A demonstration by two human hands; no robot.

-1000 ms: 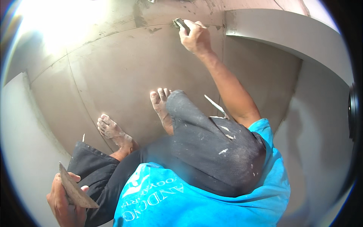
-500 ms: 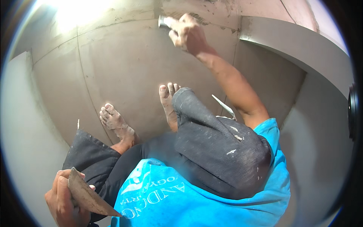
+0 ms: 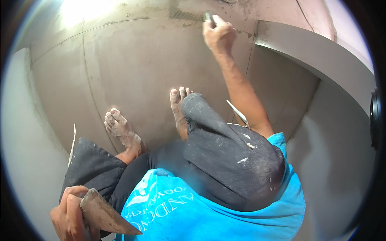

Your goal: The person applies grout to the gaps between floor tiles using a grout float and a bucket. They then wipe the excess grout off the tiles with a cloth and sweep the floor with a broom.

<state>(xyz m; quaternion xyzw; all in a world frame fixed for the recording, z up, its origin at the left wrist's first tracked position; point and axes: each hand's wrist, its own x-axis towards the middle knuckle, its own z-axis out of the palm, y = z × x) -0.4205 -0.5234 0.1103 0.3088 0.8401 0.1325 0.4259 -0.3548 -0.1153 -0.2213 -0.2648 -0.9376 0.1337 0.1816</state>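
Tool (image 3: 208, 17), pinched in my right hand (image 3: 220, 36), has swung rightward near the seam (image 3: 161, 18), I judge mid-stroke; my left hand (image 3: 71, 211) grips a broad blade (image 3: 105, 213).

Blade (image 3: 106, 213): grey-brown, mottled. Tool (image 3: 208, 17): dark grey. Shirt (image 3: 257, 219): bright blue, white lettering across the front. Trousers (image 3: 225, 160): charcoal black, flecked and streaked white. Floor (image 3: 140, 68): grey-brown, thin dark joint lines, darker smears toward the top. Feet (image 3: 122, 130): dusted chalky white. Right wall (image 3: 341, 132): pale grey, shaded darker in part.
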